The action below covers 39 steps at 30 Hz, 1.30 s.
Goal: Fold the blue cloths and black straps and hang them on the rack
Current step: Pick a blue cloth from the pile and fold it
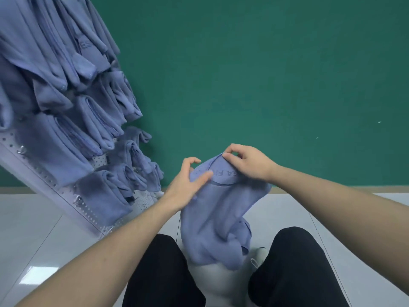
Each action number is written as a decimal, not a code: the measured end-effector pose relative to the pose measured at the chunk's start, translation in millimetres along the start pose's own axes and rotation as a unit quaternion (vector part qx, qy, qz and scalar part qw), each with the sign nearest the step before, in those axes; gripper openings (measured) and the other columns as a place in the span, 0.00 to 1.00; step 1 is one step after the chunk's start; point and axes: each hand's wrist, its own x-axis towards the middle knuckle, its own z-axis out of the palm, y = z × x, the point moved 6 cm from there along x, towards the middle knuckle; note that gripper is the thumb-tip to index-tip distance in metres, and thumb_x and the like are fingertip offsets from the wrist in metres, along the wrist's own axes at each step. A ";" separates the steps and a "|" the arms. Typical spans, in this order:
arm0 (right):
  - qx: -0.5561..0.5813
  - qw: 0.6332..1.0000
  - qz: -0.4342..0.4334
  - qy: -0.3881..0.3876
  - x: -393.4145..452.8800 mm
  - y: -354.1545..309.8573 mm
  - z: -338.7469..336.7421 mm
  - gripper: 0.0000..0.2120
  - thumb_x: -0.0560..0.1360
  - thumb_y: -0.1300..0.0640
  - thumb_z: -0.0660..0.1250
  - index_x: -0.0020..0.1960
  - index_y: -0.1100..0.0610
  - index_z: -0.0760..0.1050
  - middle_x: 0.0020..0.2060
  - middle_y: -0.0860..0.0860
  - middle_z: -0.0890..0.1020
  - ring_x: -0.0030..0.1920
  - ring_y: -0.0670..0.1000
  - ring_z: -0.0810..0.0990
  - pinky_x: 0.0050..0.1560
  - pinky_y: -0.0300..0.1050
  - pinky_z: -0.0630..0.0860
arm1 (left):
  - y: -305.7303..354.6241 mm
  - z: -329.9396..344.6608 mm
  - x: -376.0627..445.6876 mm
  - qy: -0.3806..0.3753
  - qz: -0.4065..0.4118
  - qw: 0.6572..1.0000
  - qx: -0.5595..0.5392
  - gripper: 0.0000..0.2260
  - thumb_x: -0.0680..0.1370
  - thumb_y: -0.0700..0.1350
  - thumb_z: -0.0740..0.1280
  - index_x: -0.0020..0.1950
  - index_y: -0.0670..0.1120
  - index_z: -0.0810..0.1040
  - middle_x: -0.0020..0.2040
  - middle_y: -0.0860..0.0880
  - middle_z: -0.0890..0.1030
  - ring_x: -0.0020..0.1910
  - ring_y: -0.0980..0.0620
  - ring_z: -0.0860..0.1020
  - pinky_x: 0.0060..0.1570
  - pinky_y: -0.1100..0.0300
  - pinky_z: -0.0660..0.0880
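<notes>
A blue cloth (218,218) hangs in front of me, its lower part drooping between my knees. My right hand (245,161) pinches its top hem between thumb and fingers. Just to the left, my left hand (188,182) lies against the cloth's upper left edge with fingers stretched over the fabric and the thumb raised. Raised lettering runs along the hem between the two hands. At the left stands the white pegboard rack (44,173), on which several folded blue cloths (73,120) hang in rows. No black strap is visible.
A green wall (265,74) fills the background, meeting a pale tiled floor (33,229). My legs in black trousers (294,267) frame the bottom of the view. Bare metal hooks (21,149) stick out of the rack's lower left.
</notes>
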 end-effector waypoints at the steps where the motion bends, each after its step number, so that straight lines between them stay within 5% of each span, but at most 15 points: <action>1: -0.009 1.000 0.003 -0.005 -0.5 -0.1 -2.6 0.08 0.82 0.48 0.63 0.44 0.45 0.75 0.33 0.36 0.77 0.34 0.32 0.74 0.37 0.27 0.66 | 2.2 -1.3 -4.3 -0.012 0.005 0.998 0.059 0.27 0.68 0.67 0.71 0.59 0.64 0.61 0.49 0.55 0.76 0.42 0.52 0.79 0.44 0.56 0.73; 5: -0.032 0.999 0.009 -0.037 -2.4 -4.3 -5.4 0.08 0.81 0.47 0.64 0.44 0.45 0.76 0.32 0.32 0.78 0.36 0.34 0.75 0.39 0.30 0.66 | 16.4 -1.8 -18.4 -0.007 0.073 0.964 0.256 0.24 0.72 0.52 0.70 0.52 0.64 0.54 0.52 0.56 0.72 0.43 0.45 0.77 0.45 0.50 0.75; 9: -0.064 0.996 0.011 -0.068 -6.8 -4.3 -3.8 0.09 0.80 0.45 0.64 0.45 0.47 0.77 0.42 0.41 0.80 0.44 0.44 0.78 0.46 0.40 0.70 | 11.8 -11.7 -16.2 0.023 0.109 0.981 0.159 0.10 0.73 0.42 0.63 0.46 0.55 0.65 0.42 0.55 0.72 0.38 0.52 0.72 0.42 0.52 0.70; 12: -0.084 0.992 0.006 -0.094 -11.1 -4.2 -3.4 0.12 0.79 0.43 0.65 0.43 0.50 0.76 0.39 0.45 0.80 0.39 0.46 0.76 0.43 0.43 0.72 | 4.7 -25.1 -13.3 0.079 0.105 0.984 0.118 0.07 0.74 0.39 0.64 0.39 0.51 0.70 0.33 0.57 0.73 0.33 0.57 0.69 0.37 0.57 0.66; 18: -0.090 0.989 -0.004 -0.116 -17.5 -2.5 -7.5 0.20 0.75 0.41 0.71 0.41 0.58 0.72 0.30 0.46 0.71 0.30 0.45 0.65 0.31 0.38 0.63 | -13.0 -33.2 -4.4 0.054 0.036 0.997 0.046 0.09 0.78 0.39 0.62 0.40 0.52 0.72 0.31 0.59 0.73 0.32 0.55 0.67 0.38 0.56 0.67; 23: -0.124 0.982 0.011 -0.141 -19.5 13.9 -16.6 0.21 0.74 0.41 0.72 0.36 0.54 0.69 0.31 0.48 0.71 0.32 0.49 0.66 0.35 0.46 0.63 | -14.2 -36.3 -6.6 0.046 0.046 0.997 0.043 0.10 0.83 0.40 0.58 0.46 0.54 0.71 0.38 0.55 0.73 0.35 0.57 0.68 0.42 0.57 0.67; 30: -0.125 0.969 0.113 -0.179 -31.3 39.5 -28.4 0.24 0.72 0.40 0.73 0.32 0.51 0.63 0.27 0.44 0.67 0.30 0.46 0.65 0.32 0.41 0.62 | -13.9 -36.1 -10.6 0.021 0.042 0.998 0.046 0.04 0.80 0.48 0.68 0.48 0.51 0.75 0.41 0.54 0.80 0.42 0.57 0.75 0.49 0.59 0.71; 39: 0.136 0.972 0.151 -0.117 -35.5 52.3 -39.8 0.13 0.75 0.57 0.74 0.42 0.53 0.69 0.33 0.50 0.74 0.29 0.46 0.73 0.29 0.39 0.71 | -30.9 -54.3 -13.0 0.044 -0.056 0.990 -0.124 0.04 0.79 0.45 0.70 0.51 0.50 0.85 0.47 0.56 0.85 0.45 0.59 0.80 0.48 0.64 0.74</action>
